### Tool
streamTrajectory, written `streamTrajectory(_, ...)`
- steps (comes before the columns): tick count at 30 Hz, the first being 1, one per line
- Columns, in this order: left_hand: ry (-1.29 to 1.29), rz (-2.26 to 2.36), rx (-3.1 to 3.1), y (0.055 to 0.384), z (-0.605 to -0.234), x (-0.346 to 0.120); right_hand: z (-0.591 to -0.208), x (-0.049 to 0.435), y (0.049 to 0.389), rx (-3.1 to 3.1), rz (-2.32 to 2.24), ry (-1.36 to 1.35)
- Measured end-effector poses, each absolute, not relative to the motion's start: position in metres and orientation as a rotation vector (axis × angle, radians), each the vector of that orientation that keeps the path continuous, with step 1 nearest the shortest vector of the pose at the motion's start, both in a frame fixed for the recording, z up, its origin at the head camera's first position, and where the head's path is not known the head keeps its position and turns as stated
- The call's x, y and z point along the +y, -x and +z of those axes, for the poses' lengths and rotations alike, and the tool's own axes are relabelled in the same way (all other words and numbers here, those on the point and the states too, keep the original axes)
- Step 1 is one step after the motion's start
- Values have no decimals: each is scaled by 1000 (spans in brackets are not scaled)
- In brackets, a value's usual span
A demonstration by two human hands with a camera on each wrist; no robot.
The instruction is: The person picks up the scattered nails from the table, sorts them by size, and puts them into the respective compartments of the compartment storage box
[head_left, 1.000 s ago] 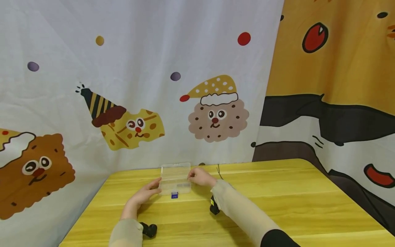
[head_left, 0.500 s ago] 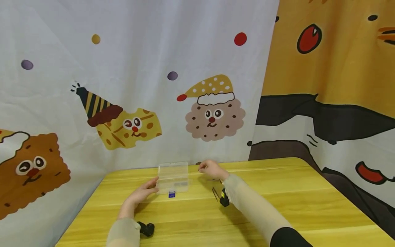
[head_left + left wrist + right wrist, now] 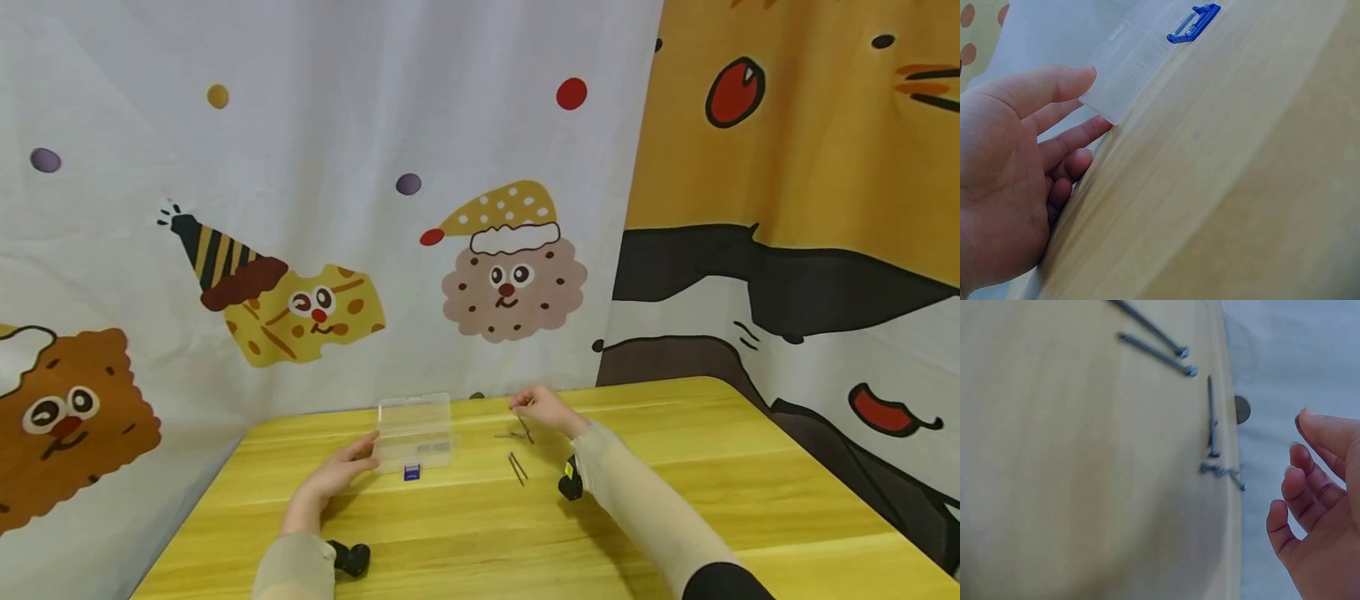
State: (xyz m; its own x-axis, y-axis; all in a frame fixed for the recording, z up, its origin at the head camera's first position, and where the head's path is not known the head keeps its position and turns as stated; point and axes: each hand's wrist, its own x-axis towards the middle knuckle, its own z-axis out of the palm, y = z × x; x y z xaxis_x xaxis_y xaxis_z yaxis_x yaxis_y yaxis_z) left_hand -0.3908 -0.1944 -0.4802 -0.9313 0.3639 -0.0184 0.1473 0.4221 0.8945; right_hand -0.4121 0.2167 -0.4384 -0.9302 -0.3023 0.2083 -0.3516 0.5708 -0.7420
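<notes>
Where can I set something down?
Bare table: the front middle between the sleeves, before the blue latch; also the right side, outside the right sleeve. Crowded: the back centre, with left hand, clear box, metal fasteners and right hand.

Lt. beige on both arms: R sleeve (image 3: 652, 517) & matching L sleeve (image 3: 296, 568), w/ a blk. cam unit worn at ea. wrist.

R cuff (image 3: 597, 446), plain beige, is landmark: bare R hand (image 3: 551, 410), short nails, sits just past it; R wrist unit (image 3: 572, 485), blk. w/ sm. yellow patch (image 3: 569, 470), just below-left; blk. section (image 3: 726, 583) of same sleeve farther down-right. Well left of R cuff: L wrist unit (image 3: 351, 559), blk., rounded, two-lobed, & bare L hand (image 3: 337, 477).
</notes>
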Motion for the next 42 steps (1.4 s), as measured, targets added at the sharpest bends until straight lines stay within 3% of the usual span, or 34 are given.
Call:
streamTrajectory(17,-441,1519,2461,386,-480,-196,-473,238,400,-2750,1428,-403)
streamTrajectory(42,-441,1519,2440,389,-477,-196,-474,229,406,-2857,1218,-354)
